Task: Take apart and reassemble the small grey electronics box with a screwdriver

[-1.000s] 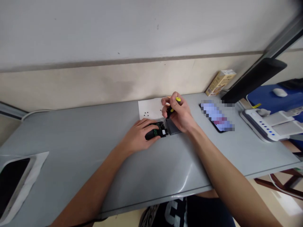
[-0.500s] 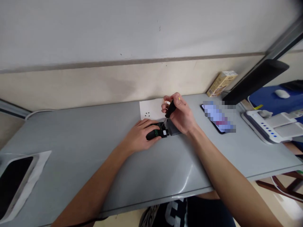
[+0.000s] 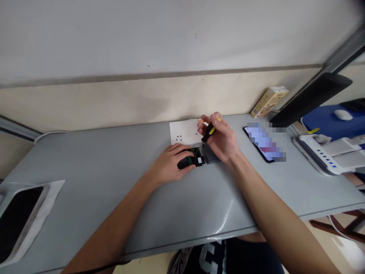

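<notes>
My left hand [image 3: 172, 163] grips a small black device [image 3: 184, 163] with green circuit parts and a white label, holding it down on the grey table. My right hand [image 3: 221, 139] is closed round a black and yellow screwdriver [image 3: 209, 132], tilted, its thin shaft reaching down to the device's exposed inside. A dark grey block [image 3: 211, 155] lies under my right hand, against the device's right end. Behind them is a white sheet of paper [image 3: 185, 129] with several tiny dark pieces on it.
A phone [image 3: 261, 146] lies to the right, with a yellow carton [image 3: 269, 102] behind it. A white power strip [image 3: 319, 154] with plugs is at the far right, near a black upright panel [image 3: 310, 99]. At the left lies a dark-screened device [image 3: 19, 217] on white paper.
The screwdriver has turned in my right hand, so more yellow shows on its handle. The whole view has shifted slightly; my left hand still holds the device.
</notes>
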`<state>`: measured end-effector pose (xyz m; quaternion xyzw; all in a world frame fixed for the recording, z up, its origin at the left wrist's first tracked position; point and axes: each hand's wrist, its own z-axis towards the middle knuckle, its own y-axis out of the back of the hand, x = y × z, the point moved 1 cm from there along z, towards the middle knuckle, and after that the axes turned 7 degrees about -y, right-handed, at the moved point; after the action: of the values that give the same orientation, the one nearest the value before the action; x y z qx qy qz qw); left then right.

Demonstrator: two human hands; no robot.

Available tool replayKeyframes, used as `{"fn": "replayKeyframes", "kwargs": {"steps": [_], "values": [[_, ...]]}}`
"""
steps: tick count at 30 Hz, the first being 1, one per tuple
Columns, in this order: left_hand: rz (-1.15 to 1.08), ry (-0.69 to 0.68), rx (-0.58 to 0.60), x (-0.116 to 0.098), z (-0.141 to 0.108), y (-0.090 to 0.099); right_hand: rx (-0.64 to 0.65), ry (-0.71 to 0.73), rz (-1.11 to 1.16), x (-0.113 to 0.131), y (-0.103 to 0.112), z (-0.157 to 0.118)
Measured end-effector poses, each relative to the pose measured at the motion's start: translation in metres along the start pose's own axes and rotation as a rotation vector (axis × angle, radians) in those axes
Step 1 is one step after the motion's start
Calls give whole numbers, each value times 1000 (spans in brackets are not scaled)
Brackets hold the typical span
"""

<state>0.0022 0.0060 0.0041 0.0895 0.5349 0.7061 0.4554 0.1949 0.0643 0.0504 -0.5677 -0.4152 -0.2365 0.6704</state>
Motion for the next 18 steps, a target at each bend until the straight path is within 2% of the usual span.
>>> {"fn": "replayKeyframes", "kwargs": {"steps": [5, 12, 18], "values": [[37, -16, 20, -2, 0, 1, -41, 50, -84, 0, 1, 1], [52, -20, 54, -3, 2, 2, 4, 25, -61, 4, -4, -2], [7, -13, 40, -2, 3, 1, -1, 25, -178, -13, 6, 4]]}}
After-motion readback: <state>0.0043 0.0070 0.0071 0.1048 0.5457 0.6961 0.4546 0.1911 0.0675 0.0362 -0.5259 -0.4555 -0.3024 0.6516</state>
